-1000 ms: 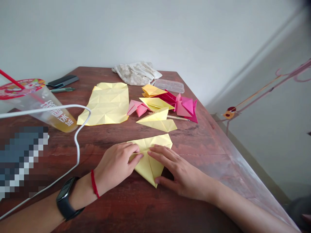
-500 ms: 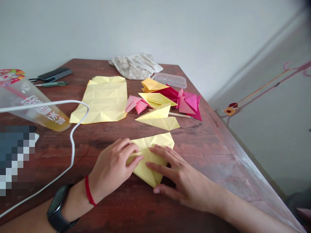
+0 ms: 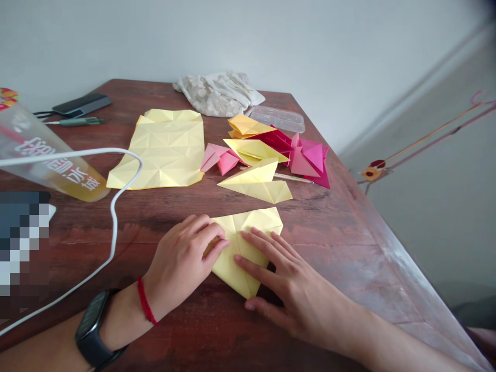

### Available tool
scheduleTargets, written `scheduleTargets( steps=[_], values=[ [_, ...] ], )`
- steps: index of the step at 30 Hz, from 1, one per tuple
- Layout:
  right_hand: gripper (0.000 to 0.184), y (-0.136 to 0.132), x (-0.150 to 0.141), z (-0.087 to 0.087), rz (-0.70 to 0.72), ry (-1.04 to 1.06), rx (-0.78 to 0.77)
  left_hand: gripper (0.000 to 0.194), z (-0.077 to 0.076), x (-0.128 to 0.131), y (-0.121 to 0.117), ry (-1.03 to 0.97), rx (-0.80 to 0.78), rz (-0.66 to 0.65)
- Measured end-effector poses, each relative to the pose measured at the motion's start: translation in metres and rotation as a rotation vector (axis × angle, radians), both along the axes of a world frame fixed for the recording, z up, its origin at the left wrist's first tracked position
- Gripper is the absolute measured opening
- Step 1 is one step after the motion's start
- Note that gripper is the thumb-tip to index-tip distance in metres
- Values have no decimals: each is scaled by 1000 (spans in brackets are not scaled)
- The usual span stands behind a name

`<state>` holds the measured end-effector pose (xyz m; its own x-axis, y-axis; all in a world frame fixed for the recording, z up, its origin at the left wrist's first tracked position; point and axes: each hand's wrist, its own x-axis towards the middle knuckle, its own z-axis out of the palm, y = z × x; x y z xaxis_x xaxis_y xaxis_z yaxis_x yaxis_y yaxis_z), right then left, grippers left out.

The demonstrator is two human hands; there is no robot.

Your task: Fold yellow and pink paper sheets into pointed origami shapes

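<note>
A folded sheet of pale yellow origami paper [image 3: 248,248] lies on the wooden table in front of me, a crease running down its middle. At its left edge my left hand [image 3: 189,248] is closed, thumb and index fingertip pinched together on the paper. My right hand [image 3: 279,268] rests on the right part of the sheet, fingers spread and pressing it flat, thumb by its bottom corner. Just beyond lies another folded yellow piece [image 3: 259,183]. Part of the left edge is hidden under my left fingers.
A creased yellow sheet [image 3: 166,150] lies behind, beside pink folded pieces [image 3: 308,155] and an orange one [image 3: 250,126]. At left are a tilted drink cup [image 3: 58,155] and a white cable [image 3: 113,222]. A cloth [image 3: 217,95] and clear plastic box [image 3: 279,120] sit at the back.
My left thumb and index fingertip have come together at the paper's edge. The right hand stays spread on the sheet. The camera view has tipped slightly.
</note>
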<state>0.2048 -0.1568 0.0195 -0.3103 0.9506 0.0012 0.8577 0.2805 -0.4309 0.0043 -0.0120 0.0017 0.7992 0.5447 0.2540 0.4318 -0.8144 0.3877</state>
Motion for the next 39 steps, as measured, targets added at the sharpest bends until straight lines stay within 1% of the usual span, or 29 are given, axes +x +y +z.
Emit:
scheduleTargets(
  steps=[3, 5, 7, 9, 12, 15, 17, 21, 31, 35, 39],
  values=[
    [59, -1, -1, 0, -4, -21, -1, 8, 0, 1, 1, -21, 25, -22],
    [61, -1, -1, -1, -4, -22, 3, 9, 3, 0, -2, -54, 91, -53],
    [64, -1, 0, -2, -2, -20, 4, 12, 6, -3, -8, -85, 183, -122],
    [66, -1, 1, -2, -3, -15, 2, 15, 11, -7, -19, -89, 236, -227],
    [67, -2, 3, -3, -3, -3, 9, 18, 15, -16, -37, -43, 202, -363],
    [69, -1, 4, -3, 4, 7, 23, 27, 13, -24, -48, 14, 197, -425],
    [70, 0, 5, -3, 9, 14, 25, 30, 10, -27, -51, 24, 208, -433],
    [73, 0, 6, -2, 11, 37, 14, 31, 5, -30, -50, 58, 185, -438],
    [71, 1, 8, -1, 14, 63, -21, 32, 8, -33, -48, 123, 158, -473],
    [72, 1, 8, -1, 13, 67, -22, 34, 8, -33, -48, 125, 176, -462],
    [78, 0, 8, -2, 17, 79, -16, 37, 8, -33, -49, 110, 215, -450]
  ],
)
